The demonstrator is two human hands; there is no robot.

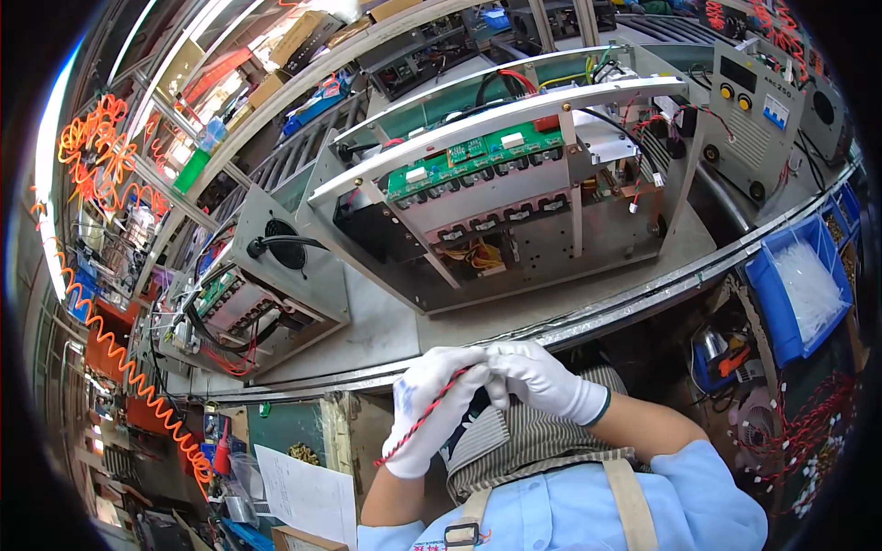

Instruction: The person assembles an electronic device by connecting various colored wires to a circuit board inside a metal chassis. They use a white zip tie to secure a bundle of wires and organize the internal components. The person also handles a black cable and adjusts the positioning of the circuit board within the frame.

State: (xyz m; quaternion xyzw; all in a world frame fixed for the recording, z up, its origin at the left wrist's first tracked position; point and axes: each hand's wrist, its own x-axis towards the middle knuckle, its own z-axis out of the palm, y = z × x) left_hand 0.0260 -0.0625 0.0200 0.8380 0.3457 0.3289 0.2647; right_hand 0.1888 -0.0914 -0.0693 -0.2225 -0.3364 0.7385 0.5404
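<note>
Open chassis (542, 275): green circuit board (482, 158) in.
Twisted wire (424, 418): nearside of chassis, unfitted, I judge.
Left hand (423, 390): clamped on wire.
Right hand (542, 378): curled; its hold I can't tell.

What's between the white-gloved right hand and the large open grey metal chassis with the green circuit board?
In the head view, grey benchtop and the silvery metal front rail lie between the right hand and the chassis.
</note>
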